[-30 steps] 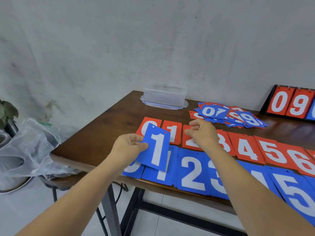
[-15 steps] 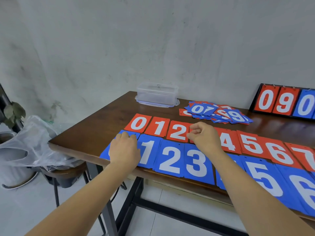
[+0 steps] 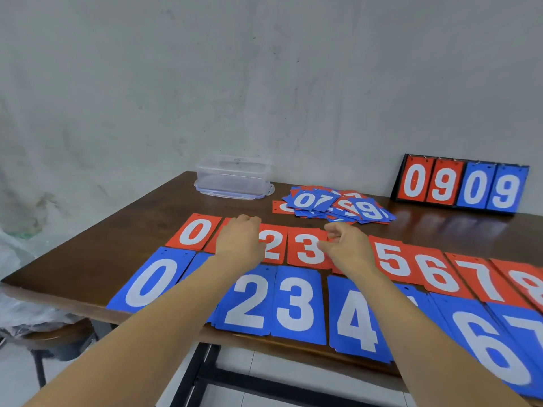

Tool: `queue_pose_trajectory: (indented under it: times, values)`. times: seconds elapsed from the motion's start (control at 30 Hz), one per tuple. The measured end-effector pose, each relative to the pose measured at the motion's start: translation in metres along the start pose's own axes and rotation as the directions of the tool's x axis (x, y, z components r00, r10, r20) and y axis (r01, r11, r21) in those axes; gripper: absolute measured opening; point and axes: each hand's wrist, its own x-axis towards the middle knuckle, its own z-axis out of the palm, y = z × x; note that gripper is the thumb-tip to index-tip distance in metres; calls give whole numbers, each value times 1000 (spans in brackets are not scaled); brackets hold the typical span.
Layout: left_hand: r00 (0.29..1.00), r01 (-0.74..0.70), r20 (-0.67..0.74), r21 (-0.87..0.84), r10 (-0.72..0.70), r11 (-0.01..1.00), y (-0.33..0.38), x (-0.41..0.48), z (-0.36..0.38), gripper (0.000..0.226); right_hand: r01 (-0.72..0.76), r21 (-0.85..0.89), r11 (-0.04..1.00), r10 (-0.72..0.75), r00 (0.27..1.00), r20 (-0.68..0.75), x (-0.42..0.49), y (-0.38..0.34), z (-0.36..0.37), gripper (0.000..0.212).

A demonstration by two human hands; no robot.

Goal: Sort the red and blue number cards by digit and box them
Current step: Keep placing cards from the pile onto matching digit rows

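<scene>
Two rows of number cards lie on the brown table (image 3: 141, 227): red cards behind, from red 0 (image 3: 194, 232) to red 8 (image 3: 526, 284), and blue cards in front, from blue 0 (image 3: 151, 282) to blue 7 (image 3: 526, 333). My left hand (image 3: 239, 242) hovers over the red 1 card with fingers curled and nothing visible in it. My right hand (image 3: 348, 248) is curled over the red 4 card, also holding nothing visible. A loose pile of mixed cards (image 3: 332, 205) lies behind the rows. A clear plastic box (image 3: 233, 174) stands at the back.
A flip scoreboard (image 3: 461, 185) showing 09 09 leans on the wall at the back right. A stool with a plastic bag (image 3: 32, 315) stands left of the table. The blue cards reach the table's front edge.
My left hand laid the blue 1 card in the front row, then moved forward over the red row. My right hand stayed curled over the red cards. The camera shifted right.
</scene>
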Motion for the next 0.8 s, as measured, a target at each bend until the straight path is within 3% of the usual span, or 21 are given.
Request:
queue_pose_trajectory:
  times: [0.27, 0.37, 0.57, 0.7, 0.8]
  values:
    - [991, -127, 50, -2, 127, 992, 34, 94, 38, 48, -76, -62, 995, 72, 996, -57, 77, 30, -4, 44]
    - [979, -186, 78, -40, 189, 982, 37, 128, 57, 43, -74, -161, 984, 67, 997, -49, 107, 40, 1, 46]
    - [924, -329, 195, -41, 330, 944, 38, 179, 91, 56, 103, -541, 835, -2, 983, 185, 160, 31, 30, 60]
    - [874, -377, 317, -33, 367, 926, 38, 196, 107, 55, 180, -646, 742, 49, 946, 320, 184, 37, 49, 61]
    - [845, -400, 395, 22, 360, 916, 36, 197, 111, 54, 205, -691, 693, 66, 936, 345, 185, 50, 47, 61]
